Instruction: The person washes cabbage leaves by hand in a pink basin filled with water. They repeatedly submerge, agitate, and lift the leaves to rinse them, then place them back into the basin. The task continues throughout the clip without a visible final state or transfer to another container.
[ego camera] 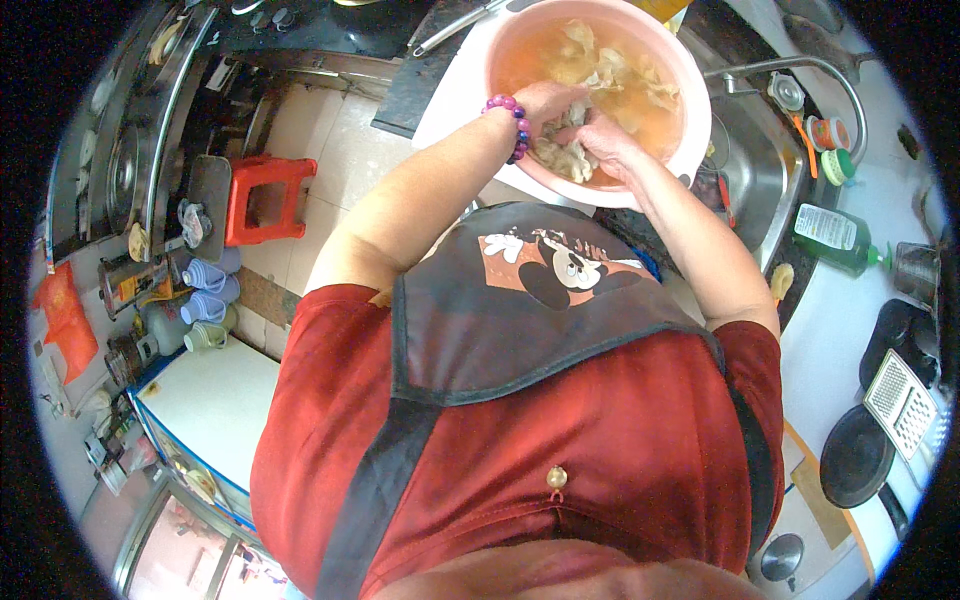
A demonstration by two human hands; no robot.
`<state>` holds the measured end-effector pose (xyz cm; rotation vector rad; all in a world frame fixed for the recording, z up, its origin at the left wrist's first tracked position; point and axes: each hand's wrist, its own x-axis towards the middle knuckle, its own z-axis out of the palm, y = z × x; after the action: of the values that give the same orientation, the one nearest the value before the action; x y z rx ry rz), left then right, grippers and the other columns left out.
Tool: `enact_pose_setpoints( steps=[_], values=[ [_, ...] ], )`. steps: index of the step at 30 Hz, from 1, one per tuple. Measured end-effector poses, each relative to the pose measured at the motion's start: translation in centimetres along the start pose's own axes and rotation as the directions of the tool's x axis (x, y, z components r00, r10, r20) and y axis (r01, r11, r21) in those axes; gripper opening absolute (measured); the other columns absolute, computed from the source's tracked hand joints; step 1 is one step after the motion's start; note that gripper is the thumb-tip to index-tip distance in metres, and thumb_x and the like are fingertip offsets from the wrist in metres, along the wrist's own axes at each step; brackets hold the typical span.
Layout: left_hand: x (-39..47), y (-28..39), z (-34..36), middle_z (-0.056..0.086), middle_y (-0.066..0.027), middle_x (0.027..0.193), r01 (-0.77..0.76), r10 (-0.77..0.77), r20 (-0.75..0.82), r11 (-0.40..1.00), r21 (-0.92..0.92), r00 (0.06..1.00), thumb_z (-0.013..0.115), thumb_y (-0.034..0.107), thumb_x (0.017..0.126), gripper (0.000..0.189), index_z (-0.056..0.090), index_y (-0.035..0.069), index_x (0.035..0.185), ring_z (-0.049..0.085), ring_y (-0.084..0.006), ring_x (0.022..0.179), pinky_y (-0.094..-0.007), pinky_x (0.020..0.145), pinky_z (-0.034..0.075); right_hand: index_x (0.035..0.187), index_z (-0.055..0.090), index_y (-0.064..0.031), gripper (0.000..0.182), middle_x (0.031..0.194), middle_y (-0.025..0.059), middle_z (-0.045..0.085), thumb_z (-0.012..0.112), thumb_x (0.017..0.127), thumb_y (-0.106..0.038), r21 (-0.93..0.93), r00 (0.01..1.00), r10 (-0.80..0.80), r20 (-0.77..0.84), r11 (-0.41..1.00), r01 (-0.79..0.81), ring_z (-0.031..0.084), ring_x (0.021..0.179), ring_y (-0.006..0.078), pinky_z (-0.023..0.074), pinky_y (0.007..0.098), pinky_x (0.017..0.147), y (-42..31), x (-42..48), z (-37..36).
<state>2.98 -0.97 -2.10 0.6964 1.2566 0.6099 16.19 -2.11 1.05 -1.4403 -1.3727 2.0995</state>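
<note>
Both hands are over the near part of a pink plastic basin (690, 112) holding cloudy orange-brown liquid. My left hand (551, 105), with a purple beaded bracelet (521, 129) at its wrist, and my right hand (604, 142) are close together. Between and below them is a clump of pale greyish, wrinkled soft pieces (566, 161), possibly food, gripped by both hands. More pale, ragged pieces (600, 64) float in the liquid beyond. Some fingertips are hidden by the clump.
Right of the basin is a steel sink (757, 165) with a curved faucet (817, 66). A green soap bottle (836, 240) stands on its ledge. A red plastic stool (270, 201) is on the floor at left. A box grater (900, 405) and a black pan (856, 456) hang at right.
</note>
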Motion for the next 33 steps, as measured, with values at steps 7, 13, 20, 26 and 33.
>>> enact_pose_setpoints(
  steps=[7,13,20,26,33],
  values=[
    [-1.8,1.8,0.1,0.061,-0.0124,0.098,-0.156,0.135,-0.105,0.959,-0.237,0.985,0.055,0.023,0.088,0.036,0.051,0.002,0.117,0.06,-0.02,0.086,-0.0347,0.069,0.053,0.119,0.044,0.0027,0.053,0.099,0.0138,0.059,0.064,0.07,-0.001,0.135,0.951,-0.185,-0.246,0.965,0.223,0.061,0.086,0.0202,0.0521,0.0271,0.071,-0.8,-0.1,-1.6],
    [-0.9,1.0,0.1,0.062,-0.0121,0.098,-0.293,0.239,-0.192,0.895,-0.337,0.952,0.055,0.02,0.088,0.037,0.048,0.002,0.12,0.061,-0.0205,0.085,-0.0343,0.068,0.053,0.113,0.05,0.0047,0.042,0.101,0.0116,0.061,0.065,0.078,-0.011,0.118,0.854,-0.351,-0.385,0.899,0.422,0.06,0.086,0.0164,0.0498,0.0259,0.073,-1.0,0.0,-2.2],
    [-0.2,0.6,-0.1,0.063,-0.008,0.094,-0.406,0.356,-0.268,0.899,-0.162,0.895,0.053,0.018,0.09,0.026,0.054,0.003,0.11,0.061,-0.0145,0.083,-0.0293,0.069,0.052,0.106,0.055,0.0035,0.035,0.091,0.0074,0.062,0.056,0.088,-0.027,0.021,0.767,-0.337,-0.546,0.91,0.414,0.058,0.081,0.0125,0.0472,0.0253,0.068,-0.1,1.3,-2.7],
    [-1.1,1.1,0.1,0.064,-0.0128,0.094,-0.395,0.413,-0.349,0.91,0.126,0.841,0.052,0.024,0.09,0.031,0.055,0.002,0.112,0.062,-0.0201,0.084,-0.0308,0.073,0.049,0.115,0.049,-0.0008,0.043,0.106,0.0088,0.057,0.047,0.093,-0.038,0.202,0.848,-0.311,-0.429,0.882,0.425,0.058,0.088,0.0141,0.0486,0.0269,0.075,0.0,1.2,-3.5],
    [-3.2,2.5,0.8,0.065,-0.0161,0.091,-0.437,0.48,-0.38,0.877,0.2,0.79,0.048,0.033,0.091,0.038,0.058,-0.001,0.104,0.062,-0.0249,0.084,-0.0351,0.076,0.047,0.106,0.059,0.0003,0.05,0.098,0.0074,0.062,0.043,0.092,-0.045,0.332,0.741,-0.291,-0.605,0.754,0.567,0.057,0.087,0.0128,0.0456,0.0273,0.078,-1.8,-0.1,-1.8]
  ],
)
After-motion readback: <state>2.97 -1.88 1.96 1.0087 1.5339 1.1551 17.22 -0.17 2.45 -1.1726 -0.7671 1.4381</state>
